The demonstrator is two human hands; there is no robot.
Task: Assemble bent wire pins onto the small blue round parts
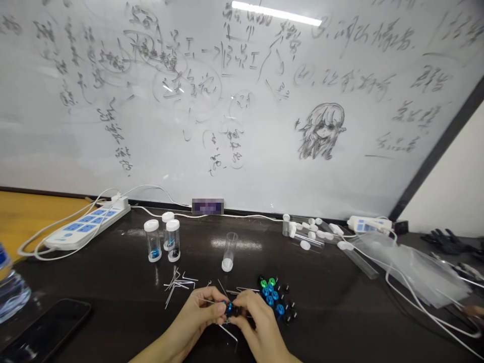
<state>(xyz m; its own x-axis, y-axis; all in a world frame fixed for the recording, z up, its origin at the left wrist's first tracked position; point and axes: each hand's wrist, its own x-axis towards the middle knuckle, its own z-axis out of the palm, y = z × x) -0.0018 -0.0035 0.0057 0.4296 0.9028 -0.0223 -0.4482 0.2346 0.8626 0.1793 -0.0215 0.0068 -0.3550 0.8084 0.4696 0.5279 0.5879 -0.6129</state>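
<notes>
My left hand [198, 313] and my right hand [254, 318] meet near the table's front edge, fingers pinched together on a small blue part [229, 306] with a thin metal pin sticking out of it. A pile of blue, green and black small parts [275, 296] lies just right of my right hand. Several bent metal pins [178, 284] are scattered left of my left hand. An upturned clear tube [229, 250] stands behind the hands. Three capped vials [163, 240] with blue parts inside stand further left.
A white power strip [85, 225] with cable lies at back left. A phone [43, 327] and a water bottle [9, 285] are at front left. Empty tubes and caps [312, 233], plastic bags [412, 267], cables and a black glove [446, 240] fill the right. A whiteboard stands behind.
</notes>
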